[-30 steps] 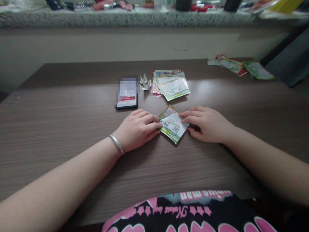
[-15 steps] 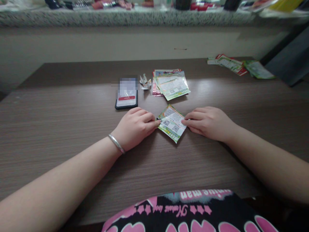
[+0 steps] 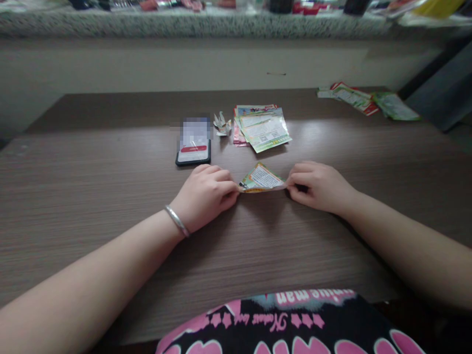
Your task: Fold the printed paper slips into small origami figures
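Between my hands is a small square sheet of printed paper point(image 3: 262, 177), green and white with an orange border, bent along its diagonal so that mostly its far triangle shows. My left hand point(image 3: 208, 194), with a silver bangle at the wrist, pinches the left corner. The right corner is pinched by my right hand point(image 3: 315, 184), its fingers curled. The near half of the paper is turned down or under and hidden from me. Just beyond the paper lies a stack of similar printed sheets point(image 3: 263, 130).
A phone point(image 3: 193, 142) lies on the brown wooden table point(image 3: 110, 196), behind my left hand. Beside it stands a small folded paper piece point(image 3: 221, 125). More printed papers point(image 3: 356, 98) lie at the far right. Behind the table, a granite ledge point(image 3: 221, 24) holds assorted items.
The paper was lying flat as a diamond with both lower codes visible; now its near half has bent out of sight. My fingers have closed tighter on its side corners.
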Action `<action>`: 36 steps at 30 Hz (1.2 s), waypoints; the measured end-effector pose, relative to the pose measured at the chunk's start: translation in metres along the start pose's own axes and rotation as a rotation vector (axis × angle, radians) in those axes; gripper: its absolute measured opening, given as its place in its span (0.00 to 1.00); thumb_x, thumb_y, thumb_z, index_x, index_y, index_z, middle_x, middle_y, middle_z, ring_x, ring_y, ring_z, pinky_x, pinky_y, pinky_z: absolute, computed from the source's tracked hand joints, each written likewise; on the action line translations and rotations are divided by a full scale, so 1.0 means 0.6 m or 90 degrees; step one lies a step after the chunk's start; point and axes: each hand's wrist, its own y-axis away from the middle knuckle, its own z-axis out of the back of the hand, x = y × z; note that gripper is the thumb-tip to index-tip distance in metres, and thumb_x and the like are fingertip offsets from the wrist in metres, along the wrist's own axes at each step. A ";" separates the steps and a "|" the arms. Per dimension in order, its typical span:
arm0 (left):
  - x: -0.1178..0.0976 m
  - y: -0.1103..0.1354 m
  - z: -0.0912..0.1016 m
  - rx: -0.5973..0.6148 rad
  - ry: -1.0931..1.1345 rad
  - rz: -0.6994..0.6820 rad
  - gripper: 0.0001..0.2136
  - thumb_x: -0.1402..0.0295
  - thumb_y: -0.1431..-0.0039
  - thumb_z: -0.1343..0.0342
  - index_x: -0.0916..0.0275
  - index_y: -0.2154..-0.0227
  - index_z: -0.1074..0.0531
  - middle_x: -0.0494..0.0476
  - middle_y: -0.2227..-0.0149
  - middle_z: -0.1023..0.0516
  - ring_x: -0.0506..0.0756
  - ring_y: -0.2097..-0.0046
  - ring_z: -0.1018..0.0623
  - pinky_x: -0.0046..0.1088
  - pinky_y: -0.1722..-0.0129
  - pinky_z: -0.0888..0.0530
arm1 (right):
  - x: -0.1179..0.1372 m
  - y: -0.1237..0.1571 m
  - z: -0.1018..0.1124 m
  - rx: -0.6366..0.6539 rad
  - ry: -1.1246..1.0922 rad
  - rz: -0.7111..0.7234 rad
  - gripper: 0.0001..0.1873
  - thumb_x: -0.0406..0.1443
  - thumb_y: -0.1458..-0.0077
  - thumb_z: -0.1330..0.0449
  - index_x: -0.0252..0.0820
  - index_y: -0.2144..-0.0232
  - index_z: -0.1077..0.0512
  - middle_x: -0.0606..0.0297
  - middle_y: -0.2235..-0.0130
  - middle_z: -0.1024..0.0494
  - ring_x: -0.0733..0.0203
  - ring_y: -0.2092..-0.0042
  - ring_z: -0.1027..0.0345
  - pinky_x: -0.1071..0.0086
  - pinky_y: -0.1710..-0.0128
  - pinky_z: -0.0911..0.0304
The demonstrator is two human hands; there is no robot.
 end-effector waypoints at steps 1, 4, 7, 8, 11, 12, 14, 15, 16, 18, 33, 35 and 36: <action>-0.003 0.000 0.000 0.009 0.029 0.029 0.11 0.66 0.39 0.50 0.59 0.72 0.24 0.54 0.69 0.25 0.54 0.65 0.28 0.33 0.62 0.34 | 0.003 -0.001 -0.001 0.003 -0.001 -0.009 0.09 0.34 0.44 0.45 0.41 0.71 0.25 0.62 0.68 0.25 0.60 0.64 0.33 0.67 0.64 0.40; -0.012 -0.001 0.000 0.020 0.082 0.107 0.12 0.62 0.40 0.49 0.62 0.73 0.26 0.56 0.69 0.26 0.55 0.66 0.29 0.33 0.63 0.34 | 0.013 -0.006 -0.004 0.013 0.030 -0.027 0.11 0.37 0.41 0.47 0.41 0.72 0.27 0.61 0.69 0.26 0.59 0.65 0.34 0.67 0.64 0.42; -0.016 -0.002 -0.002 0.029 0.119 0.141 0.15 0.58 0.39 0.48 0.62 0.76 0.27 0.55 0.71 0.27 0.54 0.67 0.30 0.32 0.65 0.36 | 0.028 -0.011 -0.008 0.021 0.066 -0.048 0.16 0.41 0.38 0.50 0.41 0.74 0.30 0.61 0.71 0.27 0.60 0.67 0.35 0.67 0.67 0.45; -0.016 -0.002 -0.003 0.038 0.133 0.143 0.17 0.57 0.39 0.48 0.62 0.77 0.28 0.55 0.72 0.28 0.54 0.67 0.31 0.32 0.66 0.36 | 0.034 -0.012 -0.009 0.028 0.071 -0.052 0.16 0.41 0.38 0.50 0.41 0.74 0.30 0.62 0.72 0.27 0.60 0.67 0.35 0.67 0.69 0.46; -0.015 -0.005 -0.006 0.055 0.117 0.135 0.19 0.53 0.40 0.47 0.62 0.78 0.29 0.54 0.73 0.28 0.54 0.69 0.31 0.31 0.68 0.38 | 0.047 -0.017 -0.014 0.036 0.079 -0.061 0.17 0.43 0.38 0.49 0.42 0.75 0.32 0.63 0.72 0.26 0.61 0.68 0.36 0.67 0.70 0.49; -0.015 -0.005 -0.007 0.053 0.093 0.133 0.19 0.51 0.41 0.46 0.62 0.78 0.29 0.54 0.73 0.29 0.54 0.69 0.32 0.31 0.69 0.39 | 0.050 -0.019 -0.015 0.032 0.084 -0.071 0.17 0.44 0.38 0.49 0.42 0.76 0.32 0.63 0.72 0.26 0.61 0.69 0.36 0.67 0.70 0.49; -0.016 -0.007 -0.007 0.049 0.059 0.132 0.20 0.51 0.41 0.47 0.62 0.78 0.30 0.55 0.73 0.29 0.54 0.70 0.32 0.32 0.69 0.39 | 0.052 -0.022 -0.017 0.028 0.084 -0.092 0.18 0.44 0.39 0.48 0.42 0.76 0.32 0.63 0.73 0.26 0.61 0.70 0.37 0.67 0.71 0.50; -0.016 -0.007 -0.007 0.049 0.052 0.134 0.20 0.51 0.40 0.48 0.62 0.78 0.30 0.55 0.74 0.28 0.54 0.70 0.32 0.32 0.70 0.40 | 0.052 -0.023 -0.018 0.029 0.081 -0.102 0.18 0.45 0.39 0.48 0.42 0.76 0.33 0.63 0.73 0.26 0.61 0.71 0.37 0.67 0.71 0.51; -0.016 -0.008 -0.008 0.050 0.050 0.137 0.20 0.52 0.39 0.50 0.62 0.78 0.30 0.55 0.74 0.28 0.53 0.71 0.32 0.31 0.70 0.40 | 0.051 -0.024 -0.019 0.033 0.076 -0.111 0.18 0.45 0.40 0.48 0.42 0.77 0.33 0.63 0.74 0.26 0.61 0.72 0.37 0.67 0.72 0.51; -0.015 -0.010 -0.008 0.050 0.044 0.142 0.21 0.52 0.38 0.51 0.62 0.79 0.31 0.55 0.75 0.28 0.53 0.71 0.32 0.31 0.70 0.40 | 0.049 -0.027 -0.020 0.041 0.068 -0.126 0.18 0.45 0.41 0.47 0.42 0.77 0.34 0.64 0.75 0.27 0.62 0.72 0.38 0.67 0.72 0.52; 0.002 -0.004 -0.014 0.064 -0.005 0.085 0.15 0.56 0.41 0.44 0.62 0.75 0.30 0.54 0.73 0.27 0.54 0.69 0.30 0.30 0.69 0.38 | 0.028 -0.025 -0.023 0.057 0.009 -0.126 0.14 0.42 0.45 0.42 0.42 0.79 0.34 0.66 0.76 0.29 0.63 0.73 0.41 0.69 0.72 0.52; 0.004 -0.002 -0.014 0.074 0.001 0.074 0.14 0.56 0.41 0.45 0.62 0.74 0.30 0.55 0.72 0.27 0.55 0.68 0.30 0.31 0.69 0.37 | 0.023 -0.023 -0.023 0.059 -0.011 -0.119 0.14 0.42 0.45 0.42 0.42 0.79 0.35 0.67 0.76 0.29 0.63 0.73 0.41 0.69 0.72 0.52; 0.004 -0.001 -0.014 0.075 0.006 0.074 0.14 0.56 0.40 0.45 0.62 0.73 0.31 0.55 0.71 0.27 0.55 0.68 0.30 0.31 0.68 0.36 | 0.021 -0.021 -0.023 0.061 -0.021 -0.115 0.14 0.42 0.45 0.42 0.42 0.78 0.35 0.67 0.76 0.30 0.63 0.73 0.41 0.69 0.72 0.51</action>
